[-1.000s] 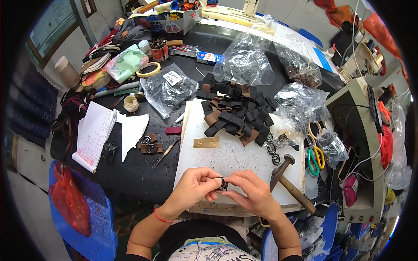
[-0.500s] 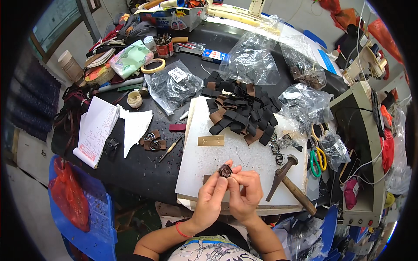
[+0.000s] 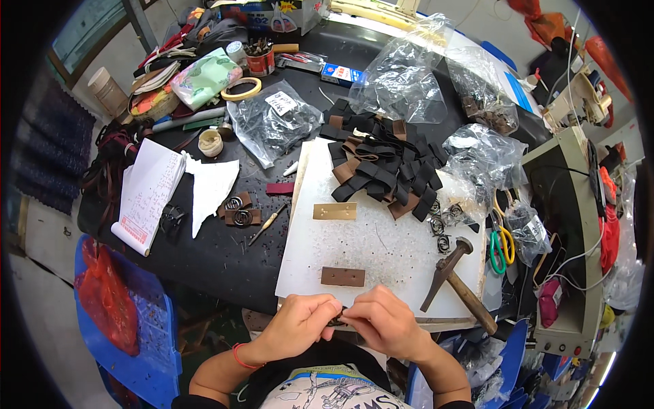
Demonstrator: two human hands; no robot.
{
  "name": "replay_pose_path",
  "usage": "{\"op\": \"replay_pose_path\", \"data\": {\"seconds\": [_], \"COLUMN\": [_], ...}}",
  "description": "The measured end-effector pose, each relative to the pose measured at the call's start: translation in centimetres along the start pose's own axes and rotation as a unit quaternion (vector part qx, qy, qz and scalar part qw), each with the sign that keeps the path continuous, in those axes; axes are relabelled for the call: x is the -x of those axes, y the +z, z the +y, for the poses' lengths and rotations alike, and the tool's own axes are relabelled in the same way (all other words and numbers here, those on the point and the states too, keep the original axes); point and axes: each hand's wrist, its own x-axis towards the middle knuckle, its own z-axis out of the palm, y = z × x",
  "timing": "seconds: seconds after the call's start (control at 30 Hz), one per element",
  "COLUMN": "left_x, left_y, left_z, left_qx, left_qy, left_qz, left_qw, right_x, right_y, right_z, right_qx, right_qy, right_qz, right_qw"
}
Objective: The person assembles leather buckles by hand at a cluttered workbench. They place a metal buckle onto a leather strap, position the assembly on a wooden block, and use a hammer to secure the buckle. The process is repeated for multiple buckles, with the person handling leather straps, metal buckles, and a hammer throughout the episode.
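Observation:
Close to my body, just off the near edge of the white board (image 3: 306,259), my left hand (image 3: 296,326) and my right hand (image 3: 385,324) meet with fingers pinched. Between them is a small dark buckle (image 3: 336,320), mostly covered by the fingers. Directly beyond the hands lies a brown strip (image 3: 343,276) with small holes. Farther up the board is a gold-coloured plate (image 3: 334,211) with small holes. A heap of black and brown looped straps (image 3: 388,167) covers the board's far part. Several black wire-like buckles (image 3: 443,243) lie at its right.
A hammer (image 3: 470,303) rests across the board's right side, near green- and yellow-handled scissors (image 3: 501,249). Left of the board are an awl (image 3: 268,225), brown pieces with black buckles (image 3: 240,210) and a notepad (image 3: 146,198). Clear plastic bags (image 3: 402,82) lie at the back.
Both hands have come down toward my body with the buckle, baring the brown strip on the board. The fingers now hide more of the buckle.

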Motion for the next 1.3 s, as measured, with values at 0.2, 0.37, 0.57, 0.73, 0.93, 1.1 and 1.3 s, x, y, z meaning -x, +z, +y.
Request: {"op": "replay_pose_path", "data": {"seconds": [0.2,0.37,0.57,0.73,0.93,1.1,1.3], "left_x": [0.3,0.2,-0.1,-1.5,-3.1,-2.9,-3.8], "left_y": [-0.4,0.3,0.9,1.3,2.3,0.7,0.4], "left_z": [-0.6,0.3,0.2,0.9,0.9,1.8,1.0], "left_qx": [0.030,0.006,0.038,0.026,-0.507,-0.437,0.168], "left_qy": [-0.045,-0.028,-0.028,-0.023,0.304,0.249,0.122], "left_qz": [-0.011,-0.002,0.007,0.024,0.182,0.127,0.135], "left_qw": [0.998,1.000,0.999,0.999,0.786,0.855,0.969], "right_x": [0.8,1.8,1.9,3.2,3.5,3.1,2.1], "right_y": [0.2,1.4,2.8,1.8,-1.9,-1.8,-0.3], "right_z": [0.4,1.0,1.4,2.4,1.9,1.8,-0.4], "right_qx": [0.003,0.028,0.080,0.127,0.122,-0.181,-0.266], "right_qy": [-0.028,-0.058,-0.075,-0.039,0.091,0.206,0.231], "right_qz": [-0.009,0.062,0.151,0.210,0.299,0.347,0.215], "right_qw": [1.000,0.996,0.982,0.969,0.942,0.897,0.911]}}
